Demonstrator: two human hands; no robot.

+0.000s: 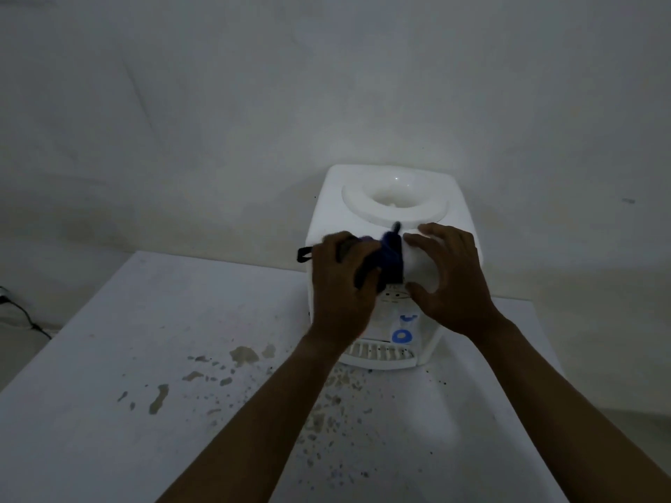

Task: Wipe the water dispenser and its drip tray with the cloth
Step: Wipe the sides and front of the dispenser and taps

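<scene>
A white tabletop water dispenser (390, 197) stands at the back of a white table (145, 357), its round bottle well bare on top. Its slotted drip tray (381, 353) juts out at the front base, below a blue tap (402, 335). My left hand (341, 292) holds a dark blue cloth (390, 255) against the dispenser's upper front edge. A black loop of the cloth sticks out to the left. My right hand (450, 281) rests with spread fingers on the dispenser's front right, beside the cloth.
The table top carries brownish stains (243, 355) and many dark specks in front of the dispenser. A plain wall rises close behind. A dark cable (21, 314) runs along the floor at the far left.
</scene>
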